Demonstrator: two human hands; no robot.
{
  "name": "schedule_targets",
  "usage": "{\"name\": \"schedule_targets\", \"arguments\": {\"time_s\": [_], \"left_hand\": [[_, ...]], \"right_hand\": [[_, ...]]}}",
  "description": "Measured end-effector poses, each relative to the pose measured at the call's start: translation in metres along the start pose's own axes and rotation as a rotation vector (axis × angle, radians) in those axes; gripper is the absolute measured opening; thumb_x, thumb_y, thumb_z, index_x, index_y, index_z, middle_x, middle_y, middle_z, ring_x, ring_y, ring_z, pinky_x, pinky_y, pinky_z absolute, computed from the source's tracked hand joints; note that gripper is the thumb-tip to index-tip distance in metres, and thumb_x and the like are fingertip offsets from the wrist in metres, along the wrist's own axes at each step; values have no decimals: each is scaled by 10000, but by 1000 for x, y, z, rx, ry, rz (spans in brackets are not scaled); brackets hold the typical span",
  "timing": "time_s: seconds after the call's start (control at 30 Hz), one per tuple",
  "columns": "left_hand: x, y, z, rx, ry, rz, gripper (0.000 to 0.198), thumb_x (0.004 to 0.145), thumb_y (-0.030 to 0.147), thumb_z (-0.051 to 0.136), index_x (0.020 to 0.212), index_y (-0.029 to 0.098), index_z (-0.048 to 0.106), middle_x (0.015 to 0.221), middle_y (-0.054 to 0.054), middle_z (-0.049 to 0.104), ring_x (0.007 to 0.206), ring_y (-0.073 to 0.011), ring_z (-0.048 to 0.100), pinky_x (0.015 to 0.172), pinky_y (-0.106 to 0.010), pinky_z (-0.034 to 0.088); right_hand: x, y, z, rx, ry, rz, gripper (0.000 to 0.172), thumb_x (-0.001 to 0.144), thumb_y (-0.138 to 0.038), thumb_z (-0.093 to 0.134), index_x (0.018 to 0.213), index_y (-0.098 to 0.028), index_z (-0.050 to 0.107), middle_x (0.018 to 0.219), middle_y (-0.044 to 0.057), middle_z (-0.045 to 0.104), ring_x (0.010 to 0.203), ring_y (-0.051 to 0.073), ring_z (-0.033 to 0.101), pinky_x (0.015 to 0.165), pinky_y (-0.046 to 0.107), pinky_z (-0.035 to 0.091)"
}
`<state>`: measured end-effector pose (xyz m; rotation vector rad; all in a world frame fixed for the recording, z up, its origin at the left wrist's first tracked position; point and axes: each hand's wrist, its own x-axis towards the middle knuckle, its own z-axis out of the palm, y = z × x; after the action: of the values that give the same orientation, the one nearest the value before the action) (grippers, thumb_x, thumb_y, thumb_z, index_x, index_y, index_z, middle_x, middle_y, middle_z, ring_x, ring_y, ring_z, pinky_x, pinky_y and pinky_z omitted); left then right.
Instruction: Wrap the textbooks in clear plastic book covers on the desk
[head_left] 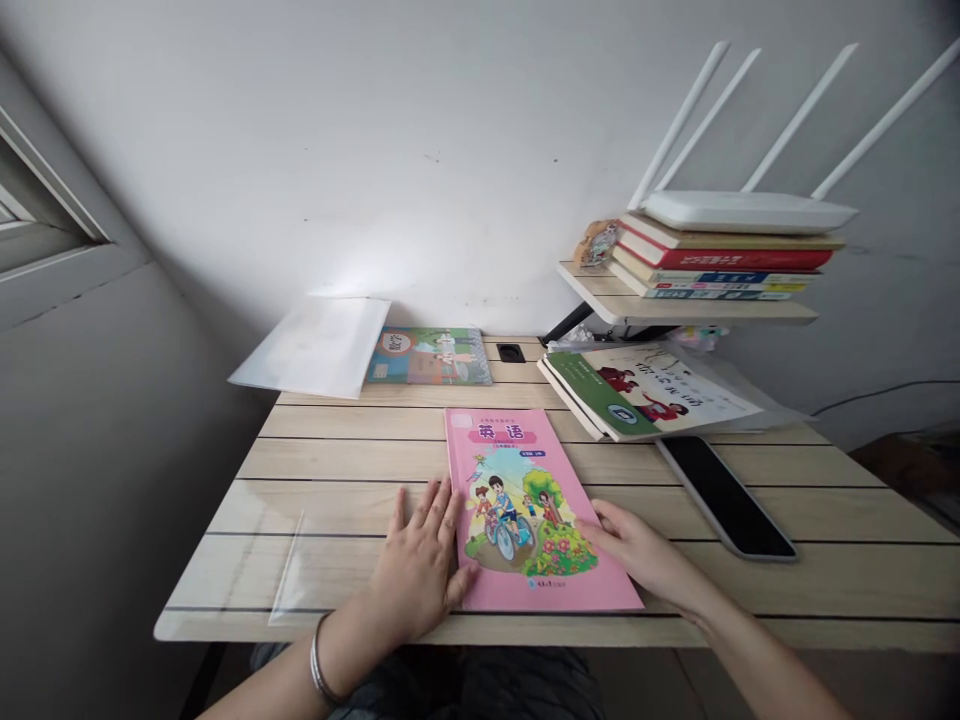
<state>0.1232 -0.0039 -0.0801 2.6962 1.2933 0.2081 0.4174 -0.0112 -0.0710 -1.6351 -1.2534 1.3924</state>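
Note:
A pink children's textbook (pixel 525 500) with a cartoon cycling picture lies closed on the wooden desk (pixel 337 470), near its front edge. My left hand (pixel 420 565) rests flat on the desk with fingers spread, its thumb touching the book's left edge. My right hand (pixel 637 550) lies on the book's right edge, fingers extended onto the cover. Neither hand holds anything. A bracelet sits on my left wrist.
A dark phone (pixel 724 495) lies right of the book. A stack of books (pixel 645 390) sits at the back right, under a shelf (pixel 675 310) with more books and a white router (pixel 742 210). A green book (pixel 427 357) and clear plastic sleeves (pixel 315 345) lie at the back left.

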Motion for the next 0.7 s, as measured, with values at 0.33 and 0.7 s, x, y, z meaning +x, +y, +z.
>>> {"name": "schedule_targets", "arguments": {"time_s": [0.33, 0.7], "left_hand": [[4, -20, -11, -161, 115, -107, 586, 921, 436, 365, 1434, 157, 305, 1504, -158, 300, 1383, -271, 280, 1106, -533, 220], [11, -91, -82, -593, 388, -633, 346, 817, 414, 441, 971, 151, 604, 963, -101, 665, 791, -213, 666, 738, -379, 536]], "right_hand": [[8, 10, -5, -466, 134, -48, 308, 697, -466, 566, 618, -226, 388, 463, -70, 437, 459, 102, 386, 455, 218, 251], [13, 7, -12, -731, 170, -94, 311, 713, -419, 563, 578, -234, 351, 495, -52, 435, 490, 120, 398, 487, 240, 244]]}}
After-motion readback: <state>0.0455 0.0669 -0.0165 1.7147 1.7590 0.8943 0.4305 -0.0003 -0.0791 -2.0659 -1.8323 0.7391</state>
